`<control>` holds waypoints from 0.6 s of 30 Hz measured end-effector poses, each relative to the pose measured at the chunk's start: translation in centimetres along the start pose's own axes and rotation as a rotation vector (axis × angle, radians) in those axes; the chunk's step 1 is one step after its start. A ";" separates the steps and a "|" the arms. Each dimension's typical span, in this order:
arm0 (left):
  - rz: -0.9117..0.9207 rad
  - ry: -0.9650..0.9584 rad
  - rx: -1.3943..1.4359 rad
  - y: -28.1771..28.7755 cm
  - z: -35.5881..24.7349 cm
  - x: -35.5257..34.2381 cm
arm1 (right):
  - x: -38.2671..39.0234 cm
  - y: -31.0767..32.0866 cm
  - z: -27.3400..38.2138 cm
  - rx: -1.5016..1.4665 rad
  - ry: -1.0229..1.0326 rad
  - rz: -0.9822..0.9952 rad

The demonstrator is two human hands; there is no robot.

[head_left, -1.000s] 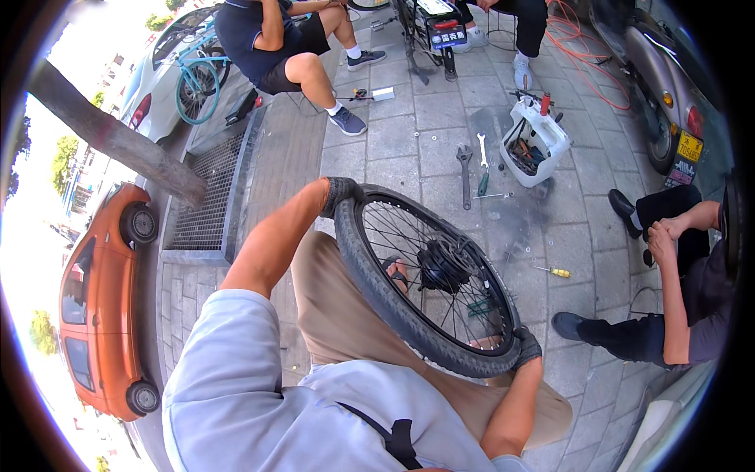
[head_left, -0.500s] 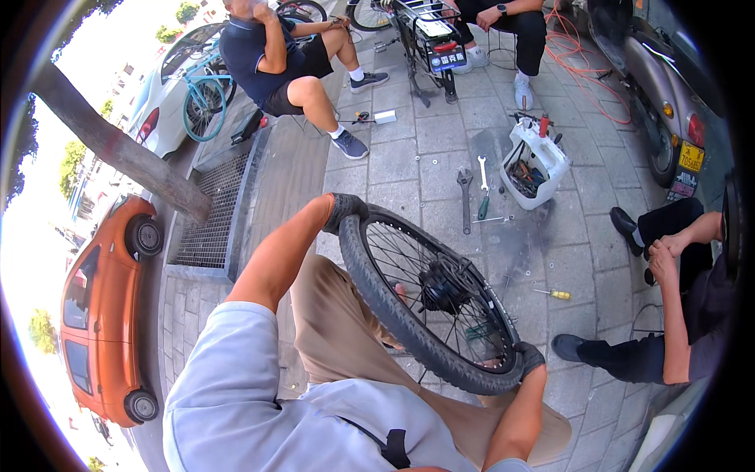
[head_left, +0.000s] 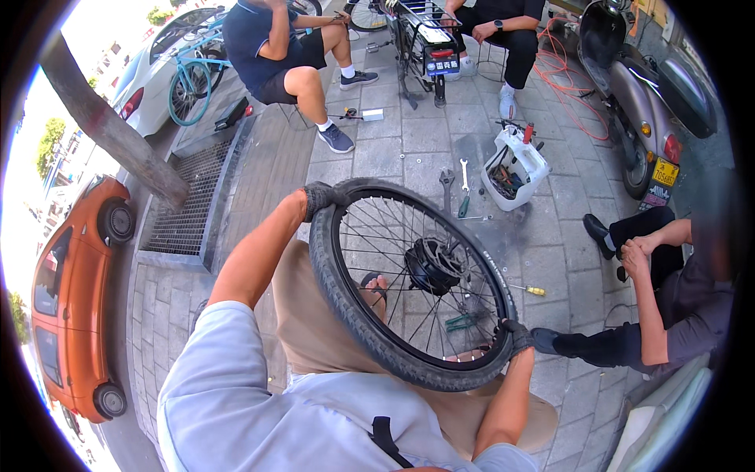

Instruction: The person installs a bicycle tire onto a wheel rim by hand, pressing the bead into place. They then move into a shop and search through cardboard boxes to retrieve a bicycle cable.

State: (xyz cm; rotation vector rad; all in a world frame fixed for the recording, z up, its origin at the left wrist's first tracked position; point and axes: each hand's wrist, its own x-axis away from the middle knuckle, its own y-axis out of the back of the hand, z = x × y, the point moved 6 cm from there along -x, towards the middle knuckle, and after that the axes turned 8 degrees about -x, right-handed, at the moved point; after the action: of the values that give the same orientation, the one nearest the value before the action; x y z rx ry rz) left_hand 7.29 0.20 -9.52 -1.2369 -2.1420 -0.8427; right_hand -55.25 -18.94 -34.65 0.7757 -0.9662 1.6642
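I hold a bicycle wheel (head_left: 370, 337) with a black knobby tyre, tilted over my lap. My left hand (head_left: 319, 200), in a dark glove, is closed round the tyre at its far left. Also gloved, my right hand (head_left: 517, 337) grips the tyre at the near right. A black hub motor (head_left: 432, 267) with a brake disc sits among the spokes. Through the spokes I see my sandalled foot (head_left: 374, 289) and a green-handled tool (head_left: 461, 322) on the paving. The undersides of both grips are hidden by the tyre.
Beyond the wheel lie an adjustable wrench (head_left: 447, 189), a spanner (head_left: 464, 175), a green-handled screwdriver (head_left: 463, 206) and a yellow-handled screwdriver (head_left: 535, 291). A cut white tool container (head_left: 528, 187) stands nearby. People sit around, one (head_left: 684, 303) close at right. A scooter (head_left: 641, 118) stands behind.
The wheel has turned so that its disc side faces me more, opening a wider view through the spokes. Both hands keep their hold. The surroundings have shifted left in the picture.
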 end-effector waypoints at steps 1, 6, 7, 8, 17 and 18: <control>0.005 -0.070 0.035 0.5 -0.3 0.9 | 1.5 -0.9 2.2 -0.005 0.069 -0.009; 0.058 -0.488 0.100 1.6 -8.4 5.8 | 10.8 -2.1 15.2 0.025 0.647 -0.075; 0.076 -0.567 0.122 1.2 -10.4 7.8 | 14.6 -2.5 17.6 0.024 0.788 -0.068; 0.089 -0.628 0.148 1.0 -11.1 9.7 | 19.4 -4.6 19.0 0.042 0.859 -0.035; -0.089 -0.961 -0.083 -0.1 -19.9 19.1 | 29.2 -1.9 25.2 0.022 1.307 0.073; -0.177 -1.005 -0.270 -0.7 -20.0 19.9 | 29.4 -1.6 24.2 -0.001 1.328 0.104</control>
State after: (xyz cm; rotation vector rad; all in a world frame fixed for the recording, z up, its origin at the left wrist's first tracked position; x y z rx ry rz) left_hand 0.39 -3.58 17.58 -1.9065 -3.0123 -0.6482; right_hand -60.96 -26.95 2.16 -0.4429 -0.0412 1.7647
